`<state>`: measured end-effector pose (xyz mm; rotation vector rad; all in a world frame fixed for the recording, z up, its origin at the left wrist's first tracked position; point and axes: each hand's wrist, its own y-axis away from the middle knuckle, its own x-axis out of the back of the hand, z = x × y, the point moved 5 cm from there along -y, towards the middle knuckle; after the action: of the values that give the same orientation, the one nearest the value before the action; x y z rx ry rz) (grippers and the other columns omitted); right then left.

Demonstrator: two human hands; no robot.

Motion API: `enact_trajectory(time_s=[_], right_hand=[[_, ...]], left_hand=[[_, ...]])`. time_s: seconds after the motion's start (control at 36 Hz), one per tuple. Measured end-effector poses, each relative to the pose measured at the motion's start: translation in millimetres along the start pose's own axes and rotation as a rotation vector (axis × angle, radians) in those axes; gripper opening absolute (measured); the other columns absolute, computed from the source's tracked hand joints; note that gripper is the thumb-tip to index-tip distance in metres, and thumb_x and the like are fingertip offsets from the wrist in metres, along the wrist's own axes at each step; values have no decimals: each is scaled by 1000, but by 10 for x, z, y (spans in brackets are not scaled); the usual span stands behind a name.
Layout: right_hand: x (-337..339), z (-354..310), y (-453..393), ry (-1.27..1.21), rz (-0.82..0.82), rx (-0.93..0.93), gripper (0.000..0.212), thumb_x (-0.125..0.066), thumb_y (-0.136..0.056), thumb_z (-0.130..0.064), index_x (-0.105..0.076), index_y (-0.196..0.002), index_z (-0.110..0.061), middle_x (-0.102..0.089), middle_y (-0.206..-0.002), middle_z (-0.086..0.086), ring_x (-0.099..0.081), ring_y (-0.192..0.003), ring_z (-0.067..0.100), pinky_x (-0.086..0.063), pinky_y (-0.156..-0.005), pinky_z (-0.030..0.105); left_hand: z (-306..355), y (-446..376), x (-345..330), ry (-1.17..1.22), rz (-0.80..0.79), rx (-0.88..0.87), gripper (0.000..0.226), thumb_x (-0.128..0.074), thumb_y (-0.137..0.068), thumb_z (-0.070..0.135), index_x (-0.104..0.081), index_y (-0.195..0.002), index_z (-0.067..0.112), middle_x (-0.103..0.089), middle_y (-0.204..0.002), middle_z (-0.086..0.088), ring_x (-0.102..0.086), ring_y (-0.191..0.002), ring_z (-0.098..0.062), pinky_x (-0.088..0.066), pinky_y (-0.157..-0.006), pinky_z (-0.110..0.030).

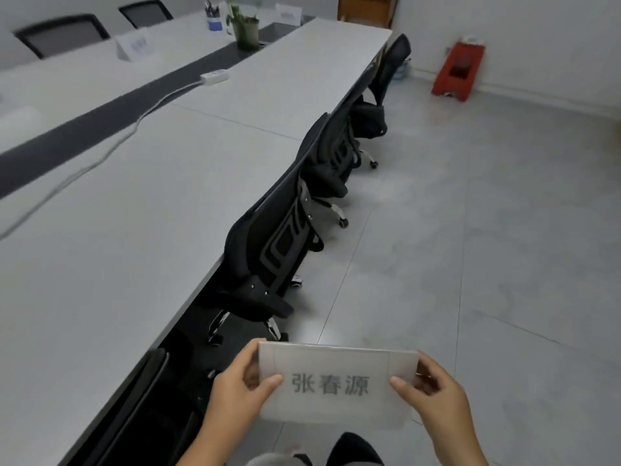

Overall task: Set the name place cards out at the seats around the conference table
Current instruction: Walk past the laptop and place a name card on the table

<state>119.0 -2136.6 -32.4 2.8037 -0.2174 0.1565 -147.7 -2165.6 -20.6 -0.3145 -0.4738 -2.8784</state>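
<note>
I see the left hand (240,381) and right hand (433,391) each pinching an end of a name card (339,386), held over the floor (487,247) beside the worktop (117,230), near a black chair (268,250).

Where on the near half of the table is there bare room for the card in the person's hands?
The card is held by the left hand and right hand. Free: the white tabletop between the cable and the chairs. Crowded: the far end, around the plant pot and pen cup.
</note>
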Motion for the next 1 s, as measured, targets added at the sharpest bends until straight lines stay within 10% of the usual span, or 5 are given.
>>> enact_trajectory(time_s=[0.36, 0.56, 0.89, 1.0], right_hand=[[-1445, -934, -1307, 238, -700, 147, 37, -72, -66, 7, -65, -89, -21, -68, -87, 5, -64, -71, 13, -51, -57, 11], [-2347, -1189, -1161, 259, -981, 225, 35, -68, -71, 6, -64, -89, -24, -72, -74, -9, -64, -71, 3, -51, -61, 11], [-3756, -1158, -907, 246, -943, 317, 30, -68, -75, -4, -63, -101, -18, -65, -104, 14, -64, -90, 22, -54, -69, 16], [-4141, -1248, -982, 261, -850, 384, 32, -67, -77, -8, -60, -108, -10, -62, -107, 15, -61, -93, 26, -48, -74, 30]], left_hand=[[245, -70, 580, 151, 702, 157, 57, -72, -69, 1, -49, -89, 49, -69, -66, 12, -62, -68, 14, -45, -56, 0], [414, 154, 1162, 37, 894, 146, 54, -71, -72, 10, -45, -91, 53, -63, -62, 26, -55, -68, 24, -41, -56, 4], [77, -115, 2453, -4, 917, 133, 59, -70, -73, 7, -38, -90, 53, -60, -77, 19, -60, -77, 3, -44, -60, -1], [-45, -507, 2734, -33, 864, 158, 46, -68, -75, 11, -43, -100, 40, -60, -75, 17, -63, -78, -11, -50, -72, -23]])
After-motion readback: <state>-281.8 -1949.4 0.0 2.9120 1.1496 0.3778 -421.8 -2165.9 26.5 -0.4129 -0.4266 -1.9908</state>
